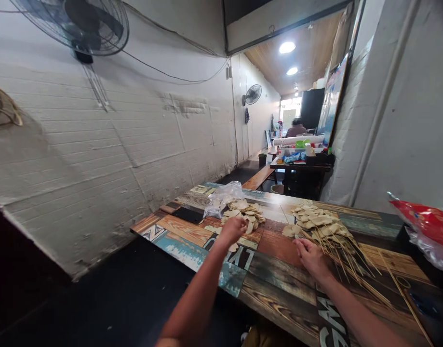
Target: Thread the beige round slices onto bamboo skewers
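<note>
My left hand (234,230) is at the near edge of a pile of flat, beige slices (252,214). Its fingers are curled in, and whatever they pinch is hidden. My right hand (310,255) is closed on a thin wooden skewer (283,213), whose tip points up and away. A single beige slice (291,231) sits on that skewer, just beyond my fingertips. Beside this hand lies a heap of skewered slices (320,221), with bare stick ends (339,258) fanning toward me.
The patchwork wooden table (279,279) carries a clear plastic bag (226,195), a black phone-like slab (188,215), loose skewers (398,284) and a red plastic package (423,221). Beyond stand a bench (259,177) and a cluttered table (301,166). A person (296,130) sits far back.
</note>
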A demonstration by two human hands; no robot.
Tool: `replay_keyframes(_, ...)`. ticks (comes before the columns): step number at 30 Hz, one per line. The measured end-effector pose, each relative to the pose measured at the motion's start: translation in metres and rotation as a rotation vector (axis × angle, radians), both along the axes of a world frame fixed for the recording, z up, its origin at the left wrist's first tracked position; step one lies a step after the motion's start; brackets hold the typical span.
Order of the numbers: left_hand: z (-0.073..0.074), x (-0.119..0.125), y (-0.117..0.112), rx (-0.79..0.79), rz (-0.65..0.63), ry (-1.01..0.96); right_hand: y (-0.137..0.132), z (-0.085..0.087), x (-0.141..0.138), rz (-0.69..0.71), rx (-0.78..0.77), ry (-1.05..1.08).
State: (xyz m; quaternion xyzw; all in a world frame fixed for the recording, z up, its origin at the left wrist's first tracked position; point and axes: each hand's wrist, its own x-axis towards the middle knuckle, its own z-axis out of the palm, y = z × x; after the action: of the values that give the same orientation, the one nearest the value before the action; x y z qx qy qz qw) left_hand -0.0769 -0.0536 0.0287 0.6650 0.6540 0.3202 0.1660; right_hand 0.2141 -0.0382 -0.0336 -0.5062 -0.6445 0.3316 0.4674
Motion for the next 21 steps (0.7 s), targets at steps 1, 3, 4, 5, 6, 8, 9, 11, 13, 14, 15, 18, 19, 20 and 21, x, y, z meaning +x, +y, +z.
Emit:
replay_keyframes(1,-0.001,-0.025,-0.009,-0.017,-0.018,0.138,0.001,-0.002,-0.001,-0.005,0.004,0.002)
replay_keyframes(3,-0.007,-0.061,-0.024,-0.064,-0.134,0.299,0.003,-0.004,-0.003,-0.015,0.007,-0.003)
replay_keyframes(4,-0.011,-0.073,-0.029,-0.090,-0.193,0.333,0.004,-0.005,-0.003,-0.016,0.009,-0.010)
replay_keyframes(5,-0.016,-0.080,-0.032,-0.095,-0.240,0.351,0.004,-0.005,-0.004,-0.012,0.010,-0.017)
replay_keyframes(6,-0.020,-0.083,-0.034,-0.093,-0.264,0.358,0.003,-0.004,-0.004,-0.006,0.008,-0.026)
replay_keyframes(8,-0.027,-0.084,-0.033,-0.083,-0.270,0.352,0.002,-0.002,-0.003,0.005,-0.001,-0.043)
replay_keyframes(9,-0.029,-0.082,-0.032,-0.084,-0.263,0.345,0.001,-0.001,-0.003,0.009,-0.007,-0.051)
replay_keyframes(11,-0.029,-0.077,-0.028,-0.112,-0.264,0.336,0.000,0.000,-0.002,0.012,-0.019,-0.062)
replay_keyframes(13,-0.027,-0.075,-0.025,-0.160,-0.278,0.348,-0.001,0.002,-0.003,0.016,-0.021,-0.068)
replay_keyframes(14,-0.024,-0.075,-0.023,-0.185,-0.282,0.363,-0.001,0.002,-0.003,0.018,-0.018,-0.069)
replay_keyframes(15,-0.022,-0.075,-0.022,-0.209,-0.282,0.381,-0.002,0.002,-0.003,0.017,-0.015,-0.068)
replay_keyframes(18,-0.017,-0.076,-0.018,-0.268,-0.284,0.422,-0.002,0.002,-0.005,0.016,-0.002,-0.057)
replay_keyframes(19,-0.017,-0.076,-0.018,-0.284,-0.286,0.417,-0.003,0.002,-0.005,0.014,0.004,-0.053)
replay_keyframes(20,-0.017,-0.076,-0.017,-0.289,-0.281,0.392,-0.003,0.002,-0.005,0.012,0.012,-0.050)
replay_keyframes(21,-0.017,-0.076,-0.018,-0.295,-0.272,0.352,-0.003,0.003,-0.005,0.012,0.021,-0.049)
